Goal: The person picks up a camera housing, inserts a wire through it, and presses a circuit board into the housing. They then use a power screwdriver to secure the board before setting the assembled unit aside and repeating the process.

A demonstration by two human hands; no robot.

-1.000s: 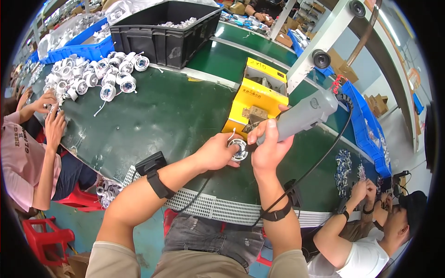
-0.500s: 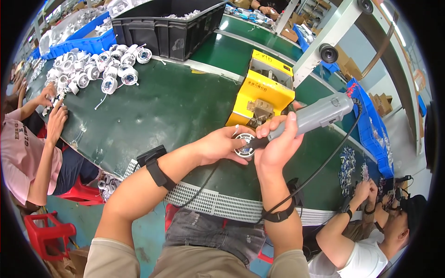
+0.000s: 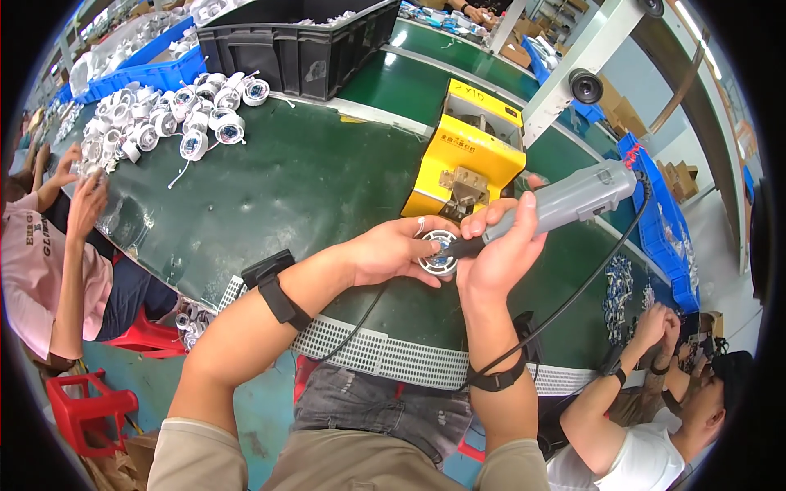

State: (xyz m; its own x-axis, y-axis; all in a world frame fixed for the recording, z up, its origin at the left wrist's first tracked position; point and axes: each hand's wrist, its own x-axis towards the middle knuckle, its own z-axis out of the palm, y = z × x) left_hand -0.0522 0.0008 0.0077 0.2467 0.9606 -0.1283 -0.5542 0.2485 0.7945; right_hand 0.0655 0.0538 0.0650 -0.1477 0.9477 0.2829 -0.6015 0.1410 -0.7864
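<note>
My left hand (image 3: 391, 252) has its fingers closed around a small round white housing (image 3: 440, 263) with an open ribbed rim and a blue board inside. My right hand (image 3: 499, 260) grips a grey electric screwdriver (image 3: 573, 196), its cable trailing from the back end down past my right forearm. The screwdriver's dark nose meets the housing, and its very tip is hidden. Just beyond my hands stands a yellow screw feeder (image 3: 471, 147) with a metal block on its front.
White round housings (image 3: 164, 123) lie heaped at the far left, beside a black crate (image 3: 286, 61) and a blue bin (image 3: 147, 65). Another blue bin (image 3: 655, 213) stands right of the bench (image 3: 278, 180). Co-workers' hands work at left (image 3: 86, 204) and right (image 3: 655, 327).
Both hands, housing and screwdriver appear slightly farther right in view; the feeder shifts a little too. The screwdriver stays against the housing. The left co-worker's hands have moved.
</note>
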